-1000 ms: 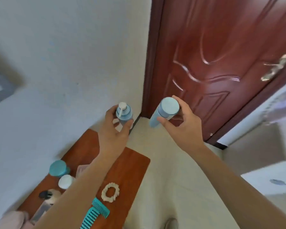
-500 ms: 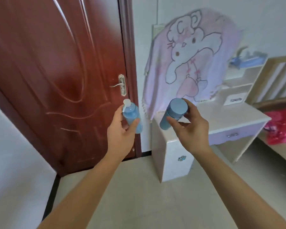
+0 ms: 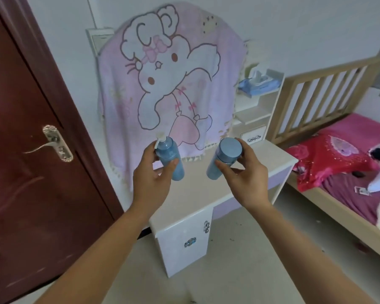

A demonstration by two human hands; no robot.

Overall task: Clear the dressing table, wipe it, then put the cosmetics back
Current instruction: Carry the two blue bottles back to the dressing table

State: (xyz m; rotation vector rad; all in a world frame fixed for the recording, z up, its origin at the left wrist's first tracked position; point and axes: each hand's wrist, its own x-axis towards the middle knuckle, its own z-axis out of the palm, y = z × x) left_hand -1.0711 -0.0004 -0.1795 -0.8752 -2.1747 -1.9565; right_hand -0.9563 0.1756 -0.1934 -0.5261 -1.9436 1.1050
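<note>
My left hand (image 3: 153, 178) grips a blue pump bottle (image 3: 170, 157) with a white pump head, held upright above the left part of the dressing table (image 3: 206, 194). My right hand (image 3: 245, 174) grips a blue capped bottle (image 3: 225, 156), tilted with its round cap toward me, above the table's middle. The tabletop is pale cream with a lilac drawer front and a white cabinet below. A pink cartoon blanket (image 3: 173, 84) hangs over the mirror behind the table.
A dark red door (image 3: 26, 150) with a metal handle stands at the left. White shelves (image 3: 255, 106) with a blue tissue pack sit at the table's back right. A wooden bed (image 3: 338, 161) with pink and red bedding is on the right.
The view swung right from the brown side table and door to the dressing table. Both hands kept their bottles and now hold them over the tabletop.
</note>
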